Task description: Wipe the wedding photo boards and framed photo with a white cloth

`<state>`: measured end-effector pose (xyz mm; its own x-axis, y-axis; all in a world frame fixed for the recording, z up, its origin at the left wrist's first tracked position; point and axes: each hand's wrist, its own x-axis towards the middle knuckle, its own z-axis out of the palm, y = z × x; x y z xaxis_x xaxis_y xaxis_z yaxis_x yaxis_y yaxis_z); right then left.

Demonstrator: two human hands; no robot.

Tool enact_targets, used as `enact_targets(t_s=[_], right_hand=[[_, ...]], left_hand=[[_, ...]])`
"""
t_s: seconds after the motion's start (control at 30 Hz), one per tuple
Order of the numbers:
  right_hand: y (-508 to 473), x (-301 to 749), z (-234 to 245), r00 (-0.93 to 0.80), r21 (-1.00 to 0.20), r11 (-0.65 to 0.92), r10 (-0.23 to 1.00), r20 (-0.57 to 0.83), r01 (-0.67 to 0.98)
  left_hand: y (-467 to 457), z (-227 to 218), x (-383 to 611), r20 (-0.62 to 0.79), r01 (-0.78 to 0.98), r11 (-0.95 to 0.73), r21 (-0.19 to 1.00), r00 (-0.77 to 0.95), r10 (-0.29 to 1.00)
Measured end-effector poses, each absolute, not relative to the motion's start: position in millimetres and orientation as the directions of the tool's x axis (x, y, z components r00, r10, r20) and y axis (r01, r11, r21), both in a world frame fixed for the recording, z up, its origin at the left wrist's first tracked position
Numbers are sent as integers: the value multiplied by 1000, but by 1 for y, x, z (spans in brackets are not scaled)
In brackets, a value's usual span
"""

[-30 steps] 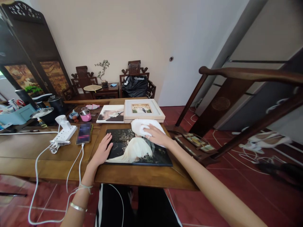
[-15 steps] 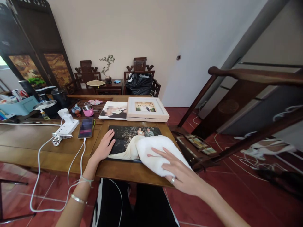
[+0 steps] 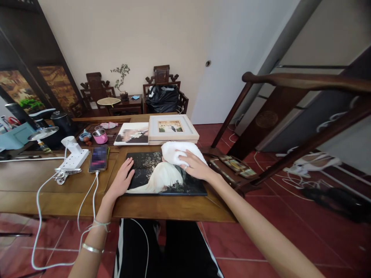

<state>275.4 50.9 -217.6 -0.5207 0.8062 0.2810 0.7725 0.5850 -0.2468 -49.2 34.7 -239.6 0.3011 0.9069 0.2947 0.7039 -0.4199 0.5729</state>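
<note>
A dark photo panel (image 3: 144,166), printed with a long pale gown, lies flat near the front edge of the wooden table (image 3: 168,210). My left hand (image 3: 120,181) rests on its left edge, fingers stretched out and holding nothing. Under my right hand (image 3: 193,164) a fluffy white cloth (image 3: 171,150) is bunched, its fingers curled into it. The cloth covers the panel's upper right part, hiding the people pictured there.
Behind the panel lie a white-bordered picture (image 3: 131,135) and a pale framed picture (image 3: 185,135). To the left are a phone (image 3: 98,158) on a white cable, a power strip (image 3: 75,160) and a pink cup (image 3: 100,136). A wooden chair (image 3: 261,116) stands at right.
My right hand has pushed the cloth away from me, from the panel's lower right to its upper right, uncovering the lower right corner. My left hand stays on the left edge. The view has shifted slightly.
</note>
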Motion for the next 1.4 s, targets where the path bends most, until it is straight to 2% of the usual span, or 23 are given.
enact_targets(t_s=[0.17,0.3,0.43,0.63,0.77,0.9,1.13,1.4], right_hand=[[-8,273,-215,-558,-271,625,778,289,732],[-63,276,-208,-664,-301,709,704,253,637],[-71,279,-204,-726,-300,754,651,221,585],[10,281,-214,-633,-289,684,729,259,670],[68,280,-221,-491,-333,538,843,219,774],[79,276,-222,-426,-350,476,879,213,807],[-3,277,-219,-548,-308,622,782,298,720],[-72,270,-207,-684,-320,730,681,263,604]], left_hand=[[33,-239,-48,301,699,-425,575,302,905],[33,-240,-48,304,699,-430,571,307,902],[35,-243,-49,310,695,-437,571,310,899],[37,-246,-52,305,684,-440,583,317,898],[36,-246,-52,297,687,-432,585,314,902],[36,-245,-52,302,686,-430,587,307,903],[35,-243,-50,301,680,-436,589,316,900],[36,-246,-50,320,685,-455,569,325,890]])
